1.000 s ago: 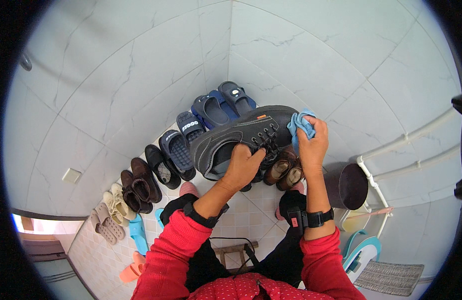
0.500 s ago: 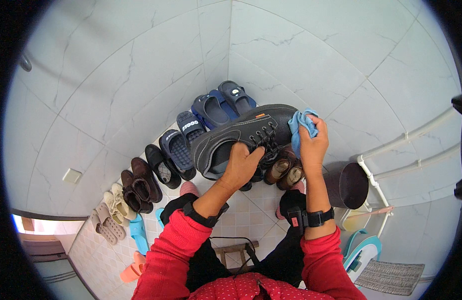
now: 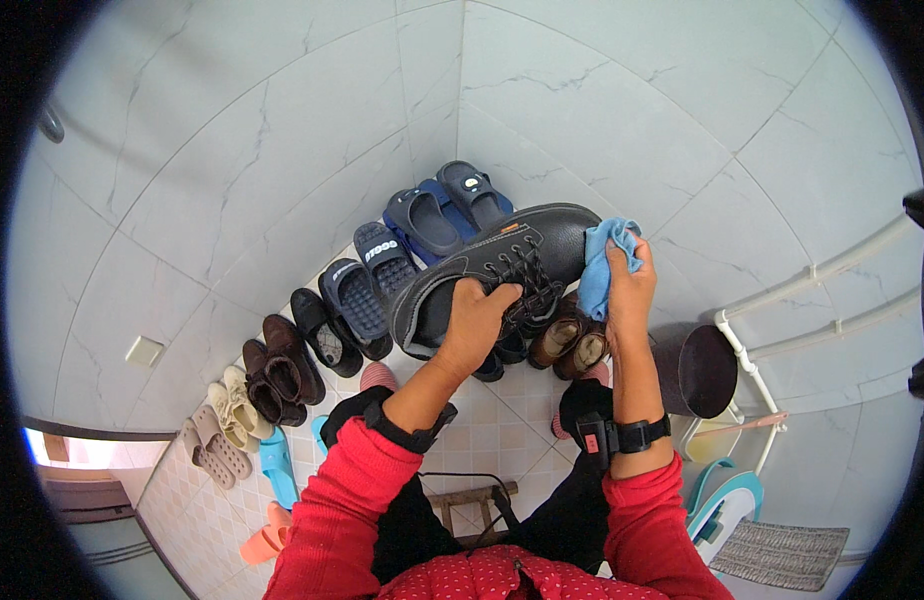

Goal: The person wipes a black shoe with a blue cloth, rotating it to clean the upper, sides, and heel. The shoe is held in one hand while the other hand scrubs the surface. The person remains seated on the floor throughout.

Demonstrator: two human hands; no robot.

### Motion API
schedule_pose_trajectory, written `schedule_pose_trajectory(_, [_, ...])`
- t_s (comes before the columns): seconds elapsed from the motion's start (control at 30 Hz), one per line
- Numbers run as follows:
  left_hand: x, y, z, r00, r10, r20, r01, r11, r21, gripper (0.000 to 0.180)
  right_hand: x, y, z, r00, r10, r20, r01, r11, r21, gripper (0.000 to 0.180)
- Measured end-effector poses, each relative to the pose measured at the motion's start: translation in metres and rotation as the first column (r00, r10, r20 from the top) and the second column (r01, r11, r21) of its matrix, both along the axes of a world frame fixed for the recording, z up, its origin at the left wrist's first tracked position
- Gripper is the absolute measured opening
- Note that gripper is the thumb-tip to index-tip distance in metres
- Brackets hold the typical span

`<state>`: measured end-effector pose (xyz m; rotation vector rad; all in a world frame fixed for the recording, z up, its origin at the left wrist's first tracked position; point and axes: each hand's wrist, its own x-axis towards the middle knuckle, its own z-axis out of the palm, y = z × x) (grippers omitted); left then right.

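My left hand (image 3: 477,322) grips a black lace-up shoe (image 3: 482,262) by its laced middle, holding it up in front of me with the toe pointing right. At the toe end my right hand (image 3: 627,290) presses a crumpled blue cloth (image 3: 604,258) against the shoe. Both arms wear red sleeves, and a black band with a small device sits on each wrist.
On the tiled floor along the white marble wall runs a row of footwear: navy slides (image 3: 437,210), dark sandals (image 3: 354,300), brown shoes (image 3: 277,365), beige slippers (image 3: 227,420). A brown pair (image 3: 570,340) lies under the held shoe. A dark round bin (image 3: 697,370) and white rails (image 3: 782,300) stand right.
The right hand with the blue cloth has shifted slightly over the shoe's toe; the left hand keeps the same grip on the shoe.
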<state>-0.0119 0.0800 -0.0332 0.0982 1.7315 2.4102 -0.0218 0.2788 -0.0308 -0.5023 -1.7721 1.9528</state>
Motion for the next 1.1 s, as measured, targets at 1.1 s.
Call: schedule_pose_trajectory(1.1, [-0.010,-0.005,0.012,0.903,-0.263,0.340,-0.043,0.731,0.681,0.061,0.006,-0.020,-0.003,0.975,-0.026,-0.221,0.126,0.881,0.455,0.019])
